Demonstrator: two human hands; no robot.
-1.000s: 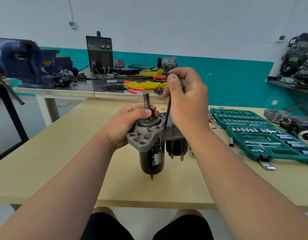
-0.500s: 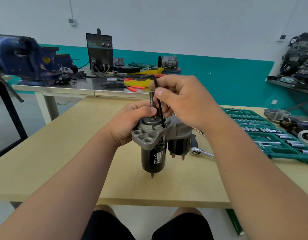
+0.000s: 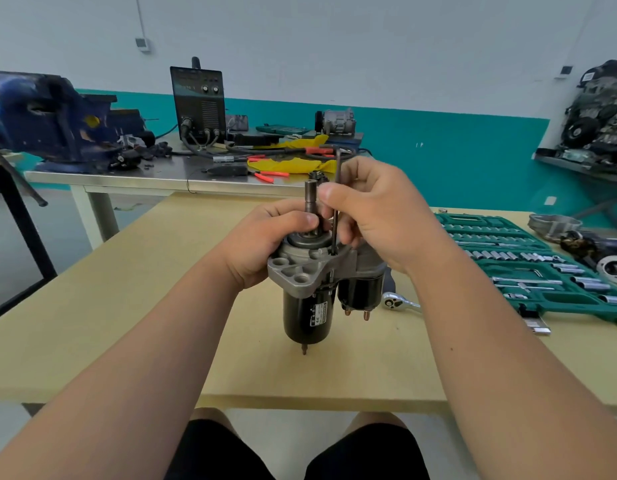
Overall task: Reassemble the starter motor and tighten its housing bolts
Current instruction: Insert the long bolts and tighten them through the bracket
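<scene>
With the left hand gripping the starter motor upright over the counter and the right hand pinching the hex key seated in its housing flange, a tilted key may cam out and round the bolt, or torque may twist the motor free.

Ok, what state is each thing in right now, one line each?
starter motor: upright, shaft pointing up.
hex key: vertical, tip at a housing bolt.
left hand: grips the starter motor.
right hand: pinches the hex key.
socket set case: open on the table.
ratchet: lying loose on the table.
</scene>
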